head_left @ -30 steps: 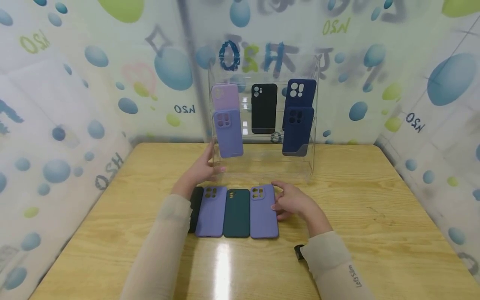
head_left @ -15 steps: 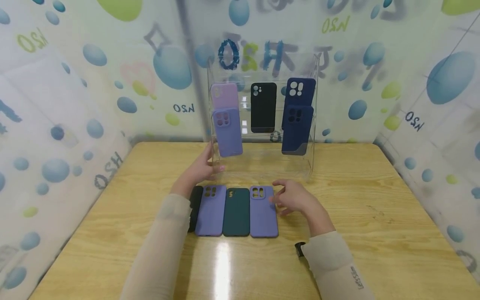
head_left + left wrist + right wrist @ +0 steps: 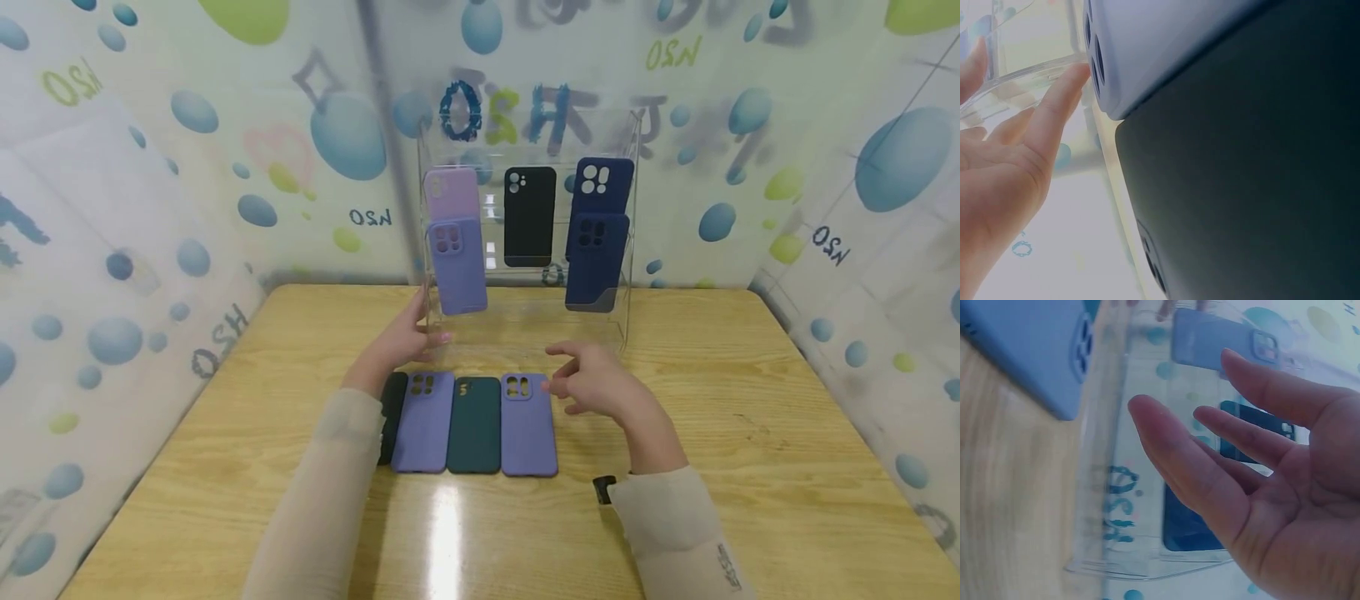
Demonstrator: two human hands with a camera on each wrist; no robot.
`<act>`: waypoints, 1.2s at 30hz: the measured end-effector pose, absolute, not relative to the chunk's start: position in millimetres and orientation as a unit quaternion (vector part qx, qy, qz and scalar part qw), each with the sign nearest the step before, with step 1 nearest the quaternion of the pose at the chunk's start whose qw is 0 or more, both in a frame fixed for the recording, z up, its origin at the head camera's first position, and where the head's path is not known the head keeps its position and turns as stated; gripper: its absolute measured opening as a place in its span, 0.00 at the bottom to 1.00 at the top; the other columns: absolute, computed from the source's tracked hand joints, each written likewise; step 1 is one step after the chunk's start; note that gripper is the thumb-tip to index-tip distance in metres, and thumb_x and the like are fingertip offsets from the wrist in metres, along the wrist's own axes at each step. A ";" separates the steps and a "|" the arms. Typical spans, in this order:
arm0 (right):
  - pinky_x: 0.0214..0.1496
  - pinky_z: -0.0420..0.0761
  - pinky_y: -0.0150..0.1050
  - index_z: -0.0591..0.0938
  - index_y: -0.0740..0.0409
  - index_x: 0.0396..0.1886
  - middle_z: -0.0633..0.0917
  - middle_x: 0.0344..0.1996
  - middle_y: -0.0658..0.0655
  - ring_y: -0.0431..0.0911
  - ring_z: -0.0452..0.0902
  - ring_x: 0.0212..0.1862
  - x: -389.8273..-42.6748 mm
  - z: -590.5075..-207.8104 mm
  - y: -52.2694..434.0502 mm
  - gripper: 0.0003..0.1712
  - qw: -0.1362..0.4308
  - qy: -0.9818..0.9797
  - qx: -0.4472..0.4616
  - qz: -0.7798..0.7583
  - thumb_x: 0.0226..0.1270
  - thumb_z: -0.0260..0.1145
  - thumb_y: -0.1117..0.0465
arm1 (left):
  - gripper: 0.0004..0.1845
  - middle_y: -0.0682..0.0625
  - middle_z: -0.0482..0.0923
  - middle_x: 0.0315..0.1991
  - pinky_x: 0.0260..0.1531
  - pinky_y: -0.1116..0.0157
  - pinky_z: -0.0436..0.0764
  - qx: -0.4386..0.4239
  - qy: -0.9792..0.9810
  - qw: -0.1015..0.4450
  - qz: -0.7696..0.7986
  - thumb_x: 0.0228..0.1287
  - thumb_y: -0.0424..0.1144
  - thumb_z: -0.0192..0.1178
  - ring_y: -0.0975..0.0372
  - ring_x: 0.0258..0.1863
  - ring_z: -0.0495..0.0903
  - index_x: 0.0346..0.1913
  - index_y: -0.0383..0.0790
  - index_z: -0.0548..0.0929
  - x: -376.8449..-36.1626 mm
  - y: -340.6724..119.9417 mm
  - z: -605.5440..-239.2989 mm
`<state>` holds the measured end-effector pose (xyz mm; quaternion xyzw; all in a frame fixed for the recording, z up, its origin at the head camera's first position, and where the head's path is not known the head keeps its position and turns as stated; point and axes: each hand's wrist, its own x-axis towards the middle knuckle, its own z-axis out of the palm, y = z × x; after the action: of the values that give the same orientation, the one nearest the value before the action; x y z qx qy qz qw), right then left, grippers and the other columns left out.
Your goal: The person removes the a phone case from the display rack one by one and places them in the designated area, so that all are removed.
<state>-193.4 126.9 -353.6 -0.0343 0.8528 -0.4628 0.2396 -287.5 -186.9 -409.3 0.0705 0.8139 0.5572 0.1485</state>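
Clear acrylic is forming the tiered display stand (image 3: 525, 325) at the far side of the wooden table (image 3: 750, 467), and the person's left hand (image 3: 401, 342) is resting against its left front edge, fingers straight and loosely together, thumb touching the lip. The right hand (image 3: 600, 387) is hovering just above the table, fingers spread and relaxed, holding nothing; it is sitting just beside the right-hand lavender phone case (image 3: 528, 425). That case is lying flat at the right end of a row of four, next to a dark green case (image 3: 474, 425), a second lavender case (image 3: 422, 422) and a black case (image 3: 392, 417) partly hidden under the left sleeve. Five cases are already standing in the stand, among them a lavender one (image 3: 456, 267) and a navy one (image 3: 595, 262). Judged risks: the stand looks light, so pressure from the bracing hand could be shifting it and toppling the standing cases; a careless reach could be nudging the neighbouring green case out of line.
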 end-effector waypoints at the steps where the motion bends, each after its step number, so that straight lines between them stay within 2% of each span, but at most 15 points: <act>1: 0.48 0.87 0.46 0.67 0.49 0.72 0.79 0.56 0.63 0.55 0.81 0.53 -192.4 -351.3 126.7 0.34 0.238 0.853 -0.037 -0.462 0.68 0.65 0.62 | 0.56 0.45 0.33 0.81 0.49 0.47 0.84 0.070 0.814 0.148 0.557 0.67 0.33 0.61 0.40 0.72 0.62 0.75 0.75 0.29 -287.5 -186.7 -409.0; 6: 0.49 0.86 0.46 0.68 0.46 0.71 0.78 0.58 0.62 0.55 0.83 0.51 -189.2 -342.5 125.4 0.33 0.229 0.860 -0.049 -0.454 0.68 0.66 0.59 | 0.56 0.43 0.33 0.80 0.50 0.48 0.84 0.064 0.816 0.154 0.554 0.68 0.33 0.60 0.41 0.71 0.63 0.76 0.69 0.27 -287.1 -186.8 -407.7; 11: 0.48 0.85 0.44 0.68 0.45 0.71 0.80 0.57 0.61 0.49 0.84 0.47 -191.0 -334.7 121.9 0.34 0.216 0.871 -0.074 -0.435 0.67 0.67 0.58 | 0.56 0.40 0.36 0.80 0.49 0.49 0.84 0.049 0.816 0.162 0.553 0.68 0.34 0.61 0.42 0.69 0.66 0.77 0.64 0.27 -288.8 -186.2 -408.9; 17: 0.48 0.85 0.41 0.68 0.43 0.72 0.80 0.57 0.59 0.46 0.84 0.47 -201.0 -319.3 112.8 0.34 0.207 0.877 -0.101 -0.422 0.68 0.66 0.56 | 0.55 0.39 0.40 0.80 0.51 0.47 0.83 0.049 0.812 0.165 0.557 0.68 0.35 0.61 0.43 0.69 0.68 0.76 0.68 0.29 -288.9 -185.8 -407.4; 28: 0.46 0.85 0.41 0.69 0.41 0.71 0.82 0.55 0.56 0.47 0.85 0.43 -220.9 -295.3 98.6 0.34 0.193 0.885 -0.130 -0.403 0.65 0.69 0.54 | 0.55 0.39 0.41 0.79 0.53 0.44 0.81 0.040 0.805 0.172 0.567 0.67 0.36 0.62 0.42 0.68 0.68 0.76 0.73 0.30 -287.0 -187.5 -407.2; 32: 0.49 0.85 0.42 0.68 0.39 0.71 0.80 0.57 0.54 0.47 0.85 0.45 -224.4 -290.1 99.7 0.36 0.181 0.888 -0.121 -0.405 0.65 0.69 0.53 | 0.55 0.38 0.41 0.79 0.53 0.45 0.82 0.040 0.809 0.171 0.560 0.67 0.37 0.62 0.43 0.68 0.68 0.76 0.72 0.30 -287.1 -188.0 -407.6; 36: 0.52 0.84 0.45 0.64 0.39 0.73 0.75 0.64 0.55 0.50 0.83 0.50 -229.8 -284.7 109.6 0.38 0.150 0.895 -0.111 -0.406 0.66 0.68 0.50 | 0.54 0.38 0.42 0.79 0.52 0.46 0.82 0.042 0.810 0.171 0.559 0.67 0.37 0.62 0.43 0.68 0.69 0.76 0.72 0.31 -287.2 -186.9 -407.1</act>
<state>-229.8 109.6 -284.7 -0.1109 0.8945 -0.4065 0.1495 -287.2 -186.9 -407.1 0.0417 0.8102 0.5592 0.1706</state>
